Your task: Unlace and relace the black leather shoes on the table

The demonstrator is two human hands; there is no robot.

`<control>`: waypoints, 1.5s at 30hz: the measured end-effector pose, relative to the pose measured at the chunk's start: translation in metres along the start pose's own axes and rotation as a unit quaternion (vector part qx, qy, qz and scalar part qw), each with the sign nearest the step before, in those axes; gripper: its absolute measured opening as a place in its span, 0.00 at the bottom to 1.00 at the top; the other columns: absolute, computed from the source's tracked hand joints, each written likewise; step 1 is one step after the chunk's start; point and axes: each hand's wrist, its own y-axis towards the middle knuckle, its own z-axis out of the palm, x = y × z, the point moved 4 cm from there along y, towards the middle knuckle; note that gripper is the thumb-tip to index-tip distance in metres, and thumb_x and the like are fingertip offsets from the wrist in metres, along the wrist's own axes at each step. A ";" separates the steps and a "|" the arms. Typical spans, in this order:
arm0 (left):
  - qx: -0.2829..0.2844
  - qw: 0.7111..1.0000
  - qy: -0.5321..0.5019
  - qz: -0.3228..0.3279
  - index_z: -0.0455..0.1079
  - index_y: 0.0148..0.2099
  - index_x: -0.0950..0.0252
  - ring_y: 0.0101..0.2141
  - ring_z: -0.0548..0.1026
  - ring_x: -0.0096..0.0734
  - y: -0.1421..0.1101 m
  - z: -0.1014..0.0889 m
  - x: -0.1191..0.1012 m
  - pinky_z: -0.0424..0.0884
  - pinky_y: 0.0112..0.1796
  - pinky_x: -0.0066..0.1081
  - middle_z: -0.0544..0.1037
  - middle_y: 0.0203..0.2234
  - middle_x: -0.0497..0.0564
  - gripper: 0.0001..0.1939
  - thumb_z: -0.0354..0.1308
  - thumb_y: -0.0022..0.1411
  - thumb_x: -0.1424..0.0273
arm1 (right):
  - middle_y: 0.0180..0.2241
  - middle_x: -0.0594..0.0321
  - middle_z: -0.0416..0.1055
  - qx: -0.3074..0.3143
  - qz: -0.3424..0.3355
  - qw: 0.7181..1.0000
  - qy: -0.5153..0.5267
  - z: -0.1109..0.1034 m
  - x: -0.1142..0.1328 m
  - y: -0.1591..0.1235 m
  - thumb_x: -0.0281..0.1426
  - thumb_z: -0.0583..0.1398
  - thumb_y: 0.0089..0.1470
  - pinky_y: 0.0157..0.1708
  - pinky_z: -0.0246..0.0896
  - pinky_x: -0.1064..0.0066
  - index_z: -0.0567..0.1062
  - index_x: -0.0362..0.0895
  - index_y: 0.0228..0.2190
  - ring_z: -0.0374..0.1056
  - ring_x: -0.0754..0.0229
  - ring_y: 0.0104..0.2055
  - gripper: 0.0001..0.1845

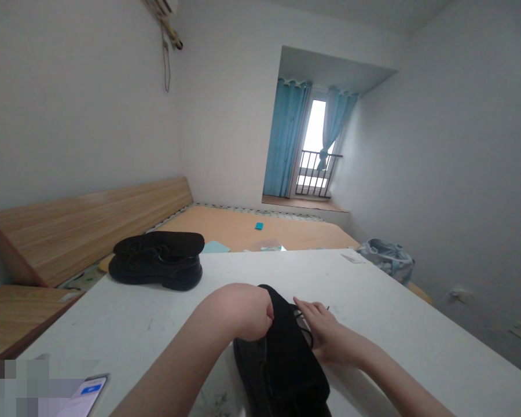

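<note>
We see the near black shoe [250,370] on the white table [130,324], a flat black piece [289,347] over it. Our left hand [254,313] curls against the piece; our right hand [323,330] is at the laces [306,332]. Each grip partly hidden: we cannot tell whether closed. Second black shoe [156,269] lies farther left.

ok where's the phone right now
In the head view, the phone lies at the near left of the white table, left of the left forearm and nearer the camera than the far shoe.
</note>
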 end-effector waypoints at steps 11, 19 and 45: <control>0.000 1.000 -0.022 0.000 0.75 0.51 0.58 0.45 0.76 0.43 0.006 0.005 0.009 0.71 0.44 0.36 0.79 0.46 0.52 0.23 0.51 0.54 0.76 | 0.30 0.56 0.69 -0.029 0.020 0.993 0.115 -0.015 0.021 -0.013 0.33 0.48 0.60 0.35 0.61 0.63 0.64 0.43 0.30 0.67 0.55 0.31 0.10; 0.002 1.000 -0.017 -0.011 0.74 0.52 0.59 0.45 0.76 0.42 0.006 0.006 0.011 0.71 0.43 0.34 0.78 0.47 0.53 0.26 0.51 0.51 0.80 | 0.15 0.73 0.56 -0.049 -0.021 0.786 0.615 -0.091 0.080 -0.032 0.46 0.54 0.58 0.22 0.49 0.74 0.66 0.44 0.31 0.51 0.67 0.17 0.17; -0.085 0.996 0.019 -0.026 0.79 0.36 0.65 0.33 0.78 0.42 0.007 0.005 0.004 0.70 0.31 0.32 0.82 0.32 0.58 0.11 0.56 0.55 0.69 | 0.48 0.58 0.74 -0.302 -0.137 0.943 0.004 -0.060 0.107 -0.091 0.32 0.53 0.60 0.61 0.51 0.51 0.68 0.50 0.51 0.69 0.52 0.52 0.16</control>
